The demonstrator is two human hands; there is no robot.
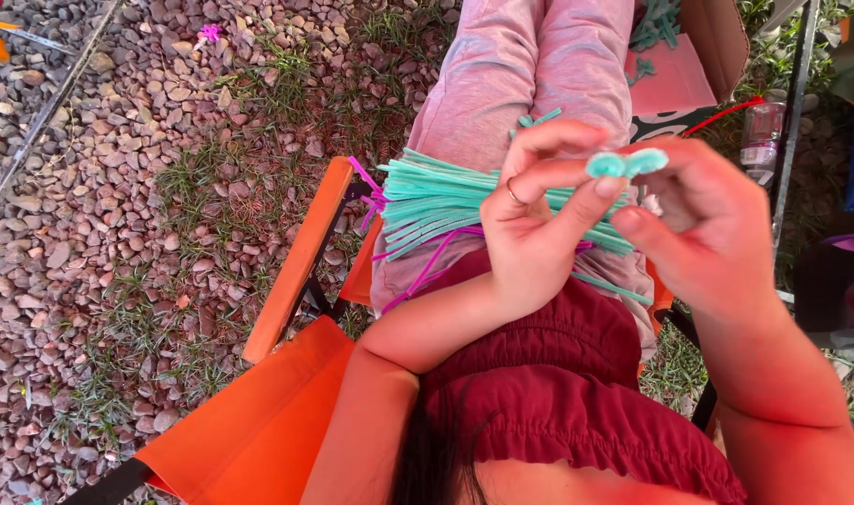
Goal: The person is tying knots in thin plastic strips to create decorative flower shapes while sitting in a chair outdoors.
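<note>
fingers of both hands meet on a small teal curled piece (627, 164) held above the lap: left hand (530, 224) pinches it, right hand (707, 234) pinches alongside. shaping seems underway; the next twist needs a steady grip. teal strips (436, 201) lie across the thighs.

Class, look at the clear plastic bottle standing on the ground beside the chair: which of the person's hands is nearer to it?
Right. The right hand is raised just beside the bottle in the picture; the left hand is farther off, over the lap.
</note>
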